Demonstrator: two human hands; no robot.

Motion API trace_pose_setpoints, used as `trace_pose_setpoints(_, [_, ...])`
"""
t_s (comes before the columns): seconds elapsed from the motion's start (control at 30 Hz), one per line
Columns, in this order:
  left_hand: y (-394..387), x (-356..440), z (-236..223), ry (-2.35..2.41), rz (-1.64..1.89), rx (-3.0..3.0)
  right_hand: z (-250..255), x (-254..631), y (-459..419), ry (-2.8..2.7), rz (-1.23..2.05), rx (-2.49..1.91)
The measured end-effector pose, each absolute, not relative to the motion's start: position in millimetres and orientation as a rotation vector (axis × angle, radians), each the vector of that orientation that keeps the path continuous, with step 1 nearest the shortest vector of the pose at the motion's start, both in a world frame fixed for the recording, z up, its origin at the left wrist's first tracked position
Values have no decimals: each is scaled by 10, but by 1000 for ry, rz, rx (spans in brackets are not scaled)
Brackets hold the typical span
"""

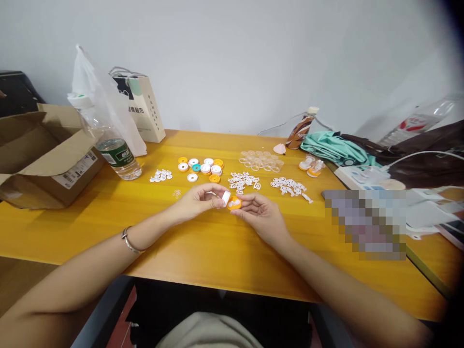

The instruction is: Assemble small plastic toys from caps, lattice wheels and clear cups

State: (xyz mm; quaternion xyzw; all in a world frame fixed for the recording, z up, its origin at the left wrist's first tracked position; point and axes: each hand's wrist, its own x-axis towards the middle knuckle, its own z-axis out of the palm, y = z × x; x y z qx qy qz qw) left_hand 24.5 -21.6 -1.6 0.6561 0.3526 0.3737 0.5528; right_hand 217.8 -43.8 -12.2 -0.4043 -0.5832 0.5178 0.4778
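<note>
My left hand (197,202) pinches a small white round cap (225,197) just above the wooden table (203,251). My right hand (261,214) holds a small orange round disc (234,202) with white bits in it, touching the white cap. Both hands meet at the table's middle. Behind them lie a cluster of orange, white and teal round discs (203,166), a pile of small white flat pieces (243,181), a second white pile (290,186), tiny white rings (161,175) and clear round caps (261,160). A bracelet sits on my left wrist.
A water bottle (118,154) with a plastic bag over it stands at the left, beside an open cardboard box (43,154) and a paper bag (145,108). At the right lie a brown drink bottle (300,129), a teal cloth (331,147), a power strip (362,176) and dark fabric.
</note>
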Motion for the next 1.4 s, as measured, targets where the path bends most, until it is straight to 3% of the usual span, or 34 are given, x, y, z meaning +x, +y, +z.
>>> trace_pose_setpoints(0.67, [-372, 365, -103, 1071, 1000, 2049, -242, 2181, -417, -1577, 1214, -997])
trace_pose_setpoints(1.4, [-348, 313, -168, 982, 945, 2087, -298, 2189, -415, -1595, 1341, -948])
